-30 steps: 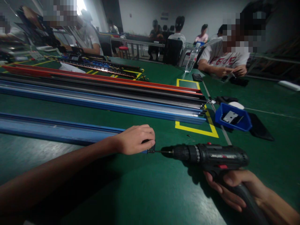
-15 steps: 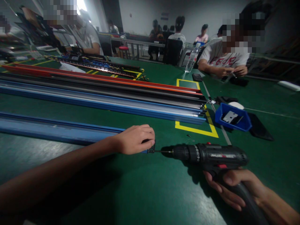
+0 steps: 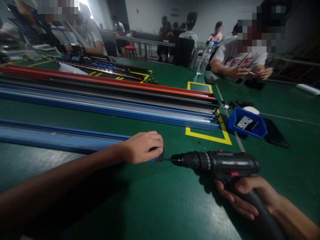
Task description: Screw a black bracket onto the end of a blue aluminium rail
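Observation:
My left hand (image 3: 143,146) is closed over the right end of a long blue metal profile (image 3: 62,136) lying on the green table. A small black end piece (image 3: 159,159) shows under its fingertips at the profile's tip. My right hand (image 3: 250,196) is wrapped round the handle of a black cordless drill (image 3: 225,163) lying level and pointing left. The thin bit (image 3: 172,160) reaches to the black end piece, its tip at or in it. A small screw (image 3: 199,142) lies on the table above the drill.
Behind lie several blue and black profiles (image 3: 125,108) and an orange one (image 3: 150,84). At right stands a blue bin (image 3: 247,125) holding metal plates, beside a dark flat slab (image 3: 278,133). A water bottle (image 3: 205,60) is farther back. Across the table a person (image 3: 240,63) handles something small.
The view has shifted slightly. Both hands, the drill and the profile keep nearly the same places relative to one another. The person across has moved their hands a little.

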A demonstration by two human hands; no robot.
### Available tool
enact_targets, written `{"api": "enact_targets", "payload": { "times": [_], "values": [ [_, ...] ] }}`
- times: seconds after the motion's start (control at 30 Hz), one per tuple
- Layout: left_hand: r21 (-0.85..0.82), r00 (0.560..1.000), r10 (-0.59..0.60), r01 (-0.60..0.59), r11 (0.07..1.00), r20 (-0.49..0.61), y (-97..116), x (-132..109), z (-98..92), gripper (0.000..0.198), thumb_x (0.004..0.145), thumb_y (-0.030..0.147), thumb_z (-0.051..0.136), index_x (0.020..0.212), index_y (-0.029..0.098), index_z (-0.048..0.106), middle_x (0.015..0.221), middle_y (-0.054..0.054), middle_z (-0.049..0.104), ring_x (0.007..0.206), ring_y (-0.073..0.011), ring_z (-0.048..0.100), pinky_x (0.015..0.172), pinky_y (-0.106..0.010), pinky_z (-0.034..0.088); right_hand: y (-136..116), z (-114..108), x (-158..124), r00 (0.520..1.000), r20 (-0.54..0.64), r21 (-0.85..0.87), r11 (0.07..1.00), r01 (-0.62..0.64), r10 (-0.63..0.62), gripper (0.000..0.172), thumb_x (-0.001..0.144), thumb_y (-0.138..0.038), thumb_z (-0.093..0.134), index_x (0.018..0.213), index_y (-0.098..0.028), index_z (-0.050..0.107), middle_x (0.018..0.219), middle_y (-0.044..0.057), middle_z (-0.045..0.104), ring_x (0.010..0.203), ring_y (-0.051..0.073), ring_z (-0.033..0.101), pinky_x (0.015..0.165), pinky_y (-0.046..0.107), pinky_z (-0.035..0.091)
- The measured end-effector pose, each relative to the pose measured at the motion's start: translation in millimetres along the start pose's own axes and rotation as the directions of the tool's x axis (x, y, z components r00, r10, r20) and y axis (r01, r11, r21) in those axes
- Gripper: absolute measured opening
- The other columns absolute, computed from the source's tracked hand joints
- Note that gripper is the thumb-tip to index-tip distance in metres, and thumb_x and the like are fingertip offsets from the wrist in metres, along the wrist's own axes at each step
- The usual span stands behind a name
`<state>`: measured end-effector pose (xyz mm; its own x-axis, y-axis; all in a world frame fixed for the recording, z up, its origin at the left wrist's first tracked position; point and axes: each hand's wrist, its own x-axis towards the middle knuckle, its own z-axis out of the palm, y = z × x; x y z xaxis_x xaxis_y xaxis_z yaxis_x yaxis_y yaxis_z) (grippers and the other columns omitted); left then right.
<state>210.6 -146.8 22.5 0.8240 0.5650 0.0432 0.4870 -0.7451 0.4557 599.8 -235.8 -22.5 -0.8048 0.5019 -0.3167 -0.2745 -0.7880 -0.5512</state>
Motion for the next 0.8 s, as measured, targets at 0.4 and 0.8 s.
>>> {"api": "enact_targets", "payload": {
  "times": [0.4,0.8],
  "values": [
    [0.01,1.0,-0.015,0.015,1.0,0.002,0.7,0.7,0.3,0.032,0.105,0.031,0.043,0.096,0.018,0.07,0.104,-0.006,0.069,0.101,-0.0201,0.06,0.091,-0.033,0.045,0.1,-0.9,0.3,1.0,0.014,0.018,1.0,-0.008,0.008,0.034,0.083,-0.022,0.061,0.11,-0.009,0.077,0.084,0.009,0.068,0.037,0.002,0.047,0.047,0.017,0.053],
    [0.008,1.0,-0.004,0.004,1.0,-0.001,0.6,-0.1,0.3,0.032,0.105,0.03,0.043,0.095,0.018,0.07,0.103,-0.006,0.07,0.1,-0.0202,0.06,0.09,-0.033,0.046,-0.7,-1.0,-0.3,1.0,0.028,0.009,1.0,0.001,-0.001,0.034,0.084,-0.022,0.061,0.112,-0.008,0.076,0.085,0.01,0.069,0.038,0.003,0.048,0.047,0.018,0.054]
  ]
}}
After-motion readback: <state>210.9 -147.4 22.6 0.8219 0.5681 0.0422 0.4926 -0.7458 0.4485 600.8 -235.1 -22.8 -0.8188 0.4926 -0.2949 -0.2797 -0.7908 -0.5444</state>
